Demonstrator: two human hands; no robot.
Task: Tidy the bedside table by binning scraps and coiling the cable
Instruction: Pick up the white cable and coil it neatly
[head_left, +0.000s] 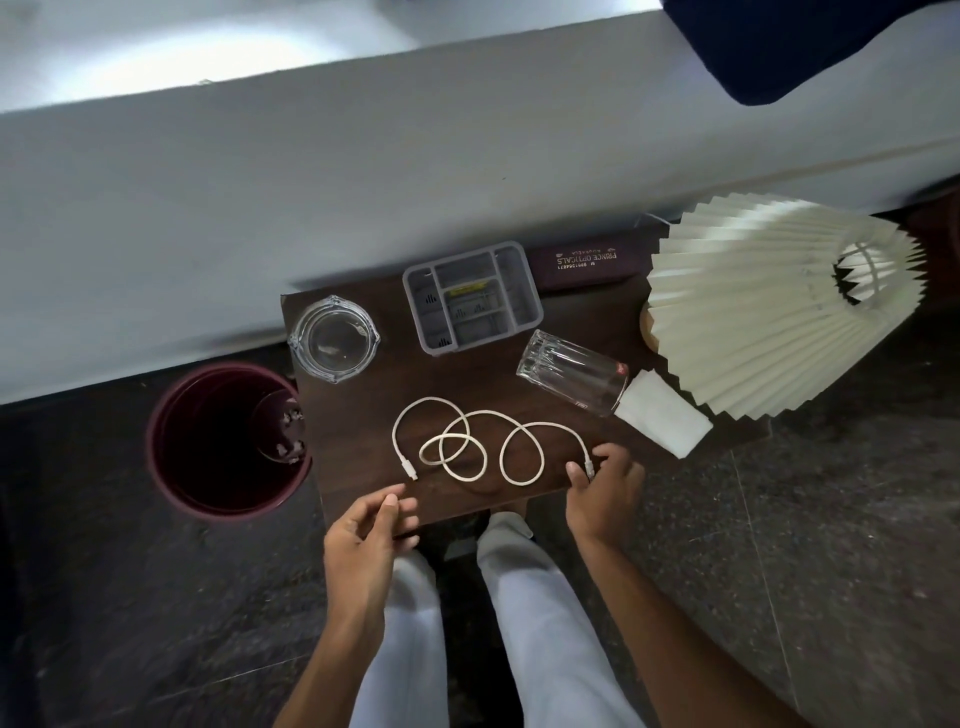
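At the far left we see a maroon waste bin (228, 441) standing on the dark floor, touching the left edge of the dark wooden desk (363, 415); something pale and rounded lies inside it against the right wall, too dim for us to name. On the desk's back left corner sits a clear glass ashtray (334, 339). Below it, at the desk's near edge, our left hand (371, 535) hovers with fingers loosely curled and thumb close to the forefinger, holding nothing, just short of the cable's left plug. The white charging cable (478, 447) lies loose on the front half of the desk in several overlapping loops, uncoiled, with a plug at each end. Behind it stands a grey plastic organiser tray (527, 301) with several compartments, one holding something yellow. To its right a clear ribbed drinking glass (571, 371) lies on its side. A dark spectacle case (587, 262) printed with "PRINCE OPTICALS" rests along the back edge. Our right hand (605, 488) rests on the desk's front edge, thumb and fingers pinching the cable's right plug. A white folded tissue (662, 418) lies just beside the glass's base, partly under the pleated cream lampshade (769, 312) that fills the right end.
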